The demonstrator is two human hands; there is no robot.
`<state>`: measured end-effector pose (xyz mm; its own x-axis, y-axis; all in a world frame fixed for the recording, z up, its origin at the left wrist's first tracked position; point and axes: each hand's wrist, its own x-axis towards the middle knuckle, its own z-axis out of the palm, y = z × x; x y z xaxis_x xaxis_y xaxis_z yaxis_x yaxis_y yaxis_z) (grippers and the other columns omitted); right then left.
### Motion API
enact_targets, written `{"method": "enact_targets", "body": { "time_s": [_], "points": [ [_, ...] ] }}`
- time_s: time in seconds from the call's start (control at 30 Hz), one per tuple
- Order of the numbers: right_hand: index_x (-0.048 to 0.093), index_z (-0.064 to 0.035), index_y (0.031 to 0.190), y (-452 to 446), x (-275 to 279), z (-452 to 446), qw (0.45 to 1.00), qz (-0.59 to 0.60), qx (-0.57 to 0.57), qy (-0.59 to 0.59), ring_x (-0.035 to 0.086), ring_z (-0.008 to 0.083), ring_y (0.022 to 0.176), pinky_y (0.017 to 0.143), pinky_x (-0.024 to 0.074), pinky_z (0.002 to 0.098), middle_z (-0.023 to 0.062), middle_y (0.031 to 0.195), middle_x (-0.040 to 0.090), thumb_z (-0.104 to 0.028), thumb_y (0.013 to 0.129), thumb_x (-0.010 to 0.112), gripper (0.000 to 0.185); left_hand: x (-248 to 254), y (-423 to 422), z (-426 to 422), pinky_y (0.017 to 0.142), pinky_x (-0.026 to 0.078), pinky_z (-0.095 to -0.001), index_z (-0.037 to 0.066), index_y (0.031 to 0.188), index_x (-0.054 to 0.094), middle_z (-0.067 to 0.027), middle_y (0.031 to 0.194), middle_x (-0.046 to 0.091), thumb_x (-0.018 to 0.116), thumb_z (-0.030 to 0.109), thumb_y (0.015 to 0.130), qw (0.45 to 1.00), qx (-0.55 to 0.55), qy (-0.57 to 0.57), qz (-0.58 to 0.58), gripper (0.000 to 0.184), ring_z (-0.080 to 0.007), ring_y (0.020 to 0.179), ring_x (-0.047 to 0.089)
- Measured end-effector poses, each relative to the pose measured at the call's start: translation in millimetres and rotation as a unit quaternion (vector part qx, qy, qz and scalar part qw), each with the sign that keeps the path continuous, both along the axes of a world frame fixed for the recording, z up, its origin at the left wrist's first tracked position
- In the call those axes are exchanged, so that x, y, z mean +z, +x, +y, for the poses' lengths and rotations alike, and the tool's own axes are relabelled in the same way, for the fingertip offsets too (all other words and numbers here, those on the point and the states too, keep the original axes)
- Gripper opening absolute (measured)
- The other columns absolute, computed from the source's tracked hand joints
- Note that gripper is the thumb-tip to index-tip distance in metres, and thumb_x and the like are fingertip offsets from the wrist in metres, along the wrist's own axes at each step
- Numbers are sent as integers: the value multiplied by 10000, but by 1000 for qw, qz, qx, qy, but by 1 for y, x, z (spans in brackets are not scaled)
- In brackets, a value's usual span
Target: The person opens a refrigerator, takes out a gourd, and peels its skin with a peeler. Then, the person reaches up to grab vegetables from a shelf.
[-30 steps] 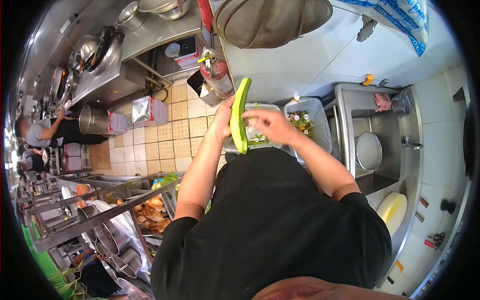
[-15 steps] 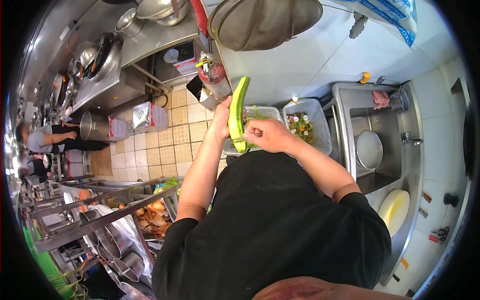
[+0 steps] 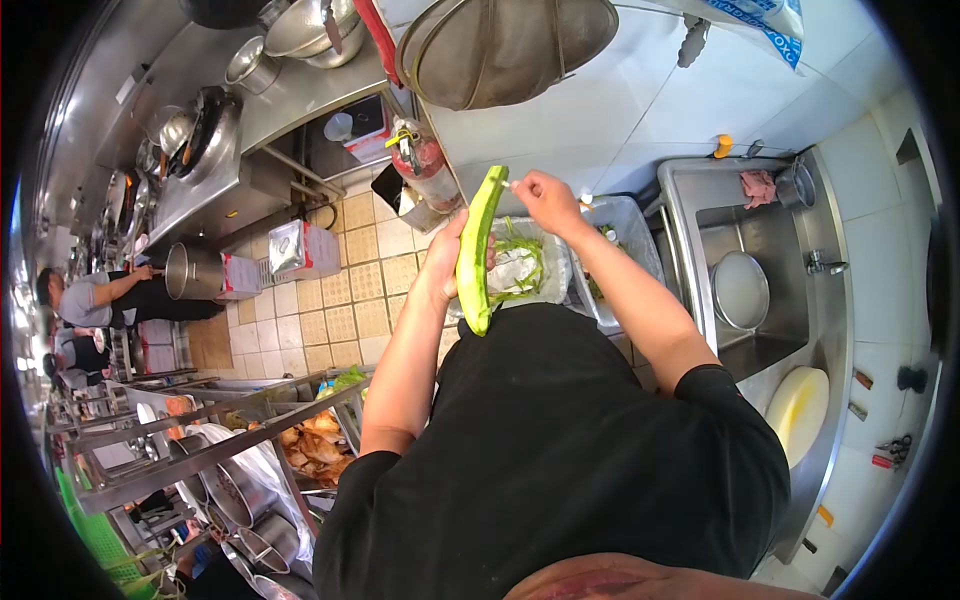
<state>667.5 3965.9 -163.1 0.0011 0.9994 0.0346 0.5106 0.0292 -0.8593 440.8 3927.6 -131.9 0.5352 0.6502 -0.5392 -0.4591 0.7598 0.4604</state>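
A long green vegetable [image 3: 478, 255], with pale peeled stripes, stands nearly upright in the picture in front of my body. My left hand [image 3: 445, 257] is wrapped round its middle from the left side. Near its upper end is my right hand [image 3: 547, 203], fingers closed on a small tool whose pale tip shows by the vegetable; the rest is hidden by the fingers. Below both hands sits a bin [image 3: 558, 262] lined with clear plastic, with green peel strips [image 3: 530, 270] in it.
Beside it is a second bin [image 3: 640, 240] of scraps. A metal sink [image 3: 770, 320] with a round pan [image 3: 741, 290] lies right. A fire extinguisher [image 3: 425, 165] stands at upper left. A rack [image 3: 180, 455] is at lower left. Another person [image 3: 95, 295] stands at far left by a pot [image 3: 193, 271].
My right hand has moved from the vegetable's lower part up to its upper end. The vegetable, in my left hand, now sits slightly lower in view. More of the peel bin shows.
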Motion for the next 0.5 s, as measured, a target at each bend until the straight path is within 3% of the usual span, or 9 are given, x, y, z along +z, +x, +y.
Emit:
{"method": "enact_targets", "body": {
  "time_s": [0.07,0.17,0.2,0.27,0.33,0.4,0.5],
  "points": [
    [632,-53,848,10,-17,13,992,-2,-104,71,523,196,551,548,417,377,77,615,564,-375,974,658,347,2,-4,-3,604,511,-387,76,1107,588,-104,834,600,387,493,1079,1000,-2,10,-8,464,-239,650,573],
    [638,-49,902,15,-13,14,983,52,-174,22,577,205,614,602,460,384,82,666,612,-362,981,651,323,2,-11,-5,609,513,-385,82,1124,589,-100,836,601,394,499,1076,1000,8,18,8,463,-234,669,578],
    [682,-62,1062,12,8,3,991,39,-113,-54,633,215,705,678,499,387,99,787,691,-339,999,635,288,1,-14,-3,613,515,-384,87,1133,591,-98,838,603,398,503,1074,999,17,19,34,463,-231,680,581],
    [683,-87,1237,-15,36,-31,984,158,56,55,651,198,743,705,512,378,104,876,726,-317,1019,612,324,-10,-20,-1,626,527,-385,88,1147,593,-101,853,615,400,502,1074,999,18,32,28,463,-232,691,594],
    [642,-138,1362,-34,43,-57,961,143,223,81,659,193,765,728,518,362,118,932,729,-298,1024,605,376,-2,-15,0,638,539,-386,88,1161,596,-104,867,628,403,500,1074,999,17,45,21,463,-232,701,607],
    [645,-150,1358,-39,52,-71,964,107,240,51,655,190,754,723,517,360,118,919,725,-295,1018,609,371,17,-2,-3,616,531,-374,61,1142,590,-92,825,623,382,469,1090,993,93,4,73,461,-232,671,605],
    [661,-174,1335,-30,35,-70,969,27,244,-3,628,197,681,675,508,356,113,829,695,-290,1003,617,355,-21,-20,5,603,544,-386,65,1128,602,-86,829,634,384,466,1091,996,69,30,50,457,-226,654,615]
  ]
}}
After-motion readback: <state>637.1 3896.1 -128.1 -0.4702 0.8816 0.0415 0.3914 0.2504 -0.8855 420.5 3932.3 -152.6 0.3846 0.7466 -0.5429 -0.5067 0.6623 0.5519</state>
